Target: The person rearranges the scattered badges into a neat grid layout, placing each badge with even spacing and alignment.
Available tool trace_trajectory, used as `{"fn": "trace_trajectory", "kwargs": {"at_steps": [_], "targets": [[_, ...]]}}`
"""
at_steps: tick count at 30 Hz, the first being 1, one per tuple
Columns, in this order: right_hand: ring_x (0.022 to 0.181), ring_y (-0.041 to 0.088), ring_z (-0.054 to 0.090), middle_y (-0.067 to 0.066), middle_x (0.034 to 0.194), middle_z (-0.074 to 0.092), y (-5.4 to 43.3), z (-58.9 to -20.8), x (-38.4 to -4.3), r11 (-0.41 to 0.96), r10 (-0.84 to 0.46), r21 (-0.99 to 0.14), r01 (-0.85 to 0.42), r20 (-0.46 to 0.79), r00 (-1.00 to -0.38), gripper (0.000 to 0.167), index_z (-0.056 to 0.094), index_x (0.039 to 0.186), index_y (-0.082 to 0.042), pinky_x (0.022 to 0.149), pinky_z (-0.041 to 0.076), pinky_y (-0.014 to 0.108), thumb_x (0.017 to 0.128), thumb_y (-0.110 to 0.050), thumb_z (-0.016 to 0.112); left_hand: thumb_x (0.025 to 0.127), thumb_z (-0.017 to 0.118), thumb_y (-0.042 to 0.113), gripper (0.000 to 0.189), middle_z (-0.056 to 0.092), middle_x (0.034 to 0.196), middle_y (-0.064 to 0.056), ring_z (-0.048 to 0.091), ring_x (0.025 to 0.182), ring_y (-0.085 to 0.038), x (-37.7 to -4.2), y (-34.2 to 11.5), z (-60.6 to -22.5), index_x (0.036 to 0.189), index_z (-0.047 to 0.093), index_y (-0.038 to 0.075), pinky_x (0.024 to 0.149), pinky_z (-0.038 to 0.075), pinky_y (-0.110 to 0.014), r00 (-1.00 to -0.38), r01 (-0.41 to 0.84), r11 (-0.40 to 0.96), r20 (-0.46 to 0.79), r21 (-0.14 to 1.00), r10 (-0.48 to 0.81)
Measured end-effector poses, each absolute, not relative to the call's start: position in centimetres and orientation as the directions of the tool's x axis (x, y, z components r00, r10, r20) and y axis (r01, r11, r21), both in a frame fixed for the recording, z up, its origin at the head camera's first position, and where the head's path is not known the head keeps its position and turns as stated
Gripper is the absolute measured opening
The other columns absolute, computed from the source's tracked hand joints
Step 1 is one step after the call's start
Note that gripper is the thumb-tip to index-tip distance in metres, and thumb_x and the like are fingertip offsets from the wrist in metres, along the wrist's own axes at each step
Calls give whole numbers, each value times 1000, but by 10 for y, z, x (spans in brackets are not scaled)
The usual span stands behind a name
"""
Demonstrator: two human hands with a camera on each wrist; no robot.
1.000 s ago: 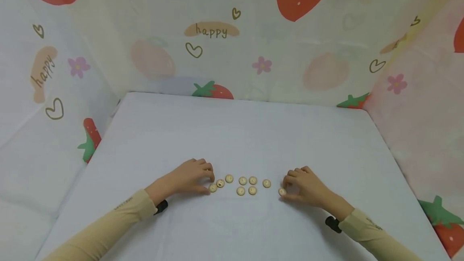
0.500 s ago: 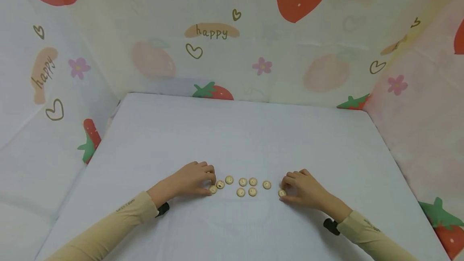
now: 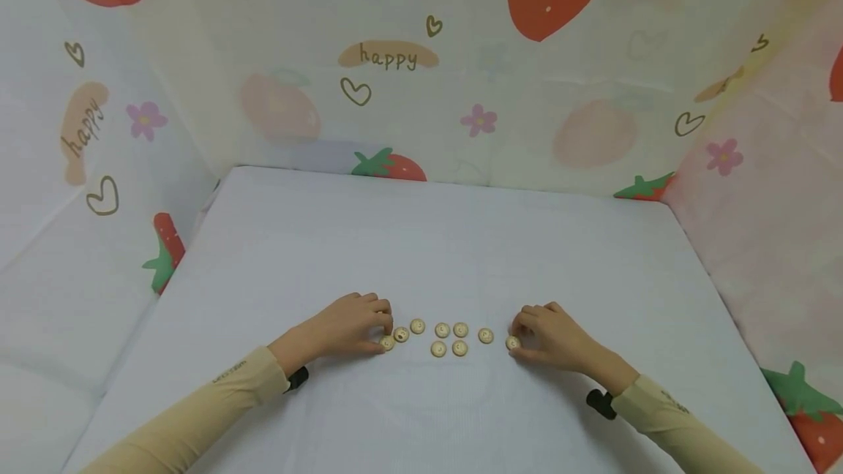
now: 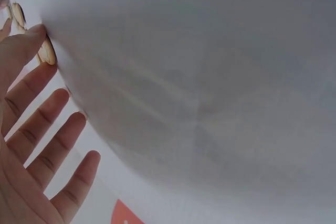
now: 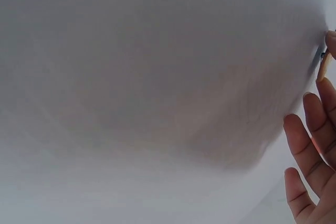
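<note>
At lower centre of the head view, I find the left hand point(image 3: 345, 325) pinching the left-end disc point(image 3: 387, 343) and the right hand point(image 3: 558, 336) the right-end disc point(image 3: 513, 342); light, even pressure should, I judge, spare the neighbouring disc point(image 3: 402, 335).

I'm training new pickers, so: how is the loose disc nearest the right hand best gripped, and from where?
Likely by opposite edges of the loose disc, pinched between thumb and finger, coming down from the right: it is round, lies flat and sits apart from its neighbours. The right hand would first need to release its held disc.
</note>
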State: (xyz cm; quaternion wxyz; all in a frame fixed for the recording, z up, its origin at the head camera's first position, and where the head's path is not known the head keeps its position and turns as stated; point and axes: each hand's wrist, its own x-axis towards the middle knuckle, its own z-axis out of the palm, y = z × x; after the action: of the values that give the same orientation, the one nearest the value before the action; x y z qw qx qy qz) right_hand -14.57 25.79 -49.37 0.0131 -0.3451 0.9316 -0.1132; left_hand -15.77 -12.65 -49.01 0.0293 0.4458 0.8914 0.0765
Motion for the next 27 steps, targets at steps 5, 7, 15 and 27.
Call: {"fn": "trace_trajectory", "kwargs": {"at_steps": [5, 7, 15, 27], "targets": [[79, 1, 49, -16, 82, 53, 258, -493, -152, 741, -638, -231, -631, 53, -768, 23, 59, 88, -23, 81, 38, 34, 77, -38, 72, 79, 70, 42, 22, 58, 102, 8, 52, 92, -11, -157, -126, -489, 91, 65, 24, 78, 46, -33, -597, 794, 586, 25, 159, 802], [79, 1, 49, -16, 82, 54, 259, -493, -154, 742, -635, -233, -629, 55, -770, 23, 59, 89, -23, 80, 38, 35, 77, -37, 73, 79, 70, 41, 23, 59, 102, 8, 53, 92, -11, -156, -127, -488, 92, 66, 23, 78, 46, -33, -599, 793, 588, 27, 160, 800], [80, 5, 52, -13, 84, 55, 261, -490, -164, 745, -628, -239, -622, 62, -776, 22, 61, 91, -20, 79, 38, 38, 77, -31, 74, 79, 70, 41, 23, 58, 102, 9, 53, 93, -11, -155, -127, -490, 92, 66, 23, 81, 47, -34, -606, 788, 596, 22, 156, 795], [81, 7, 55, -11, 85, 58, 267, -487, -179, 764, -603, -244, -597, 56, -795, 20, 63, 94, -17, 82, 39, 43, 78, -24, 72, 81, 70, 35, 20, 56, 107, 4, 49, 100, -14, -154, -127, -492, 94, 67, 19, 81, 48, -30, -628, 751, 611, -13, 251, 778]]}}
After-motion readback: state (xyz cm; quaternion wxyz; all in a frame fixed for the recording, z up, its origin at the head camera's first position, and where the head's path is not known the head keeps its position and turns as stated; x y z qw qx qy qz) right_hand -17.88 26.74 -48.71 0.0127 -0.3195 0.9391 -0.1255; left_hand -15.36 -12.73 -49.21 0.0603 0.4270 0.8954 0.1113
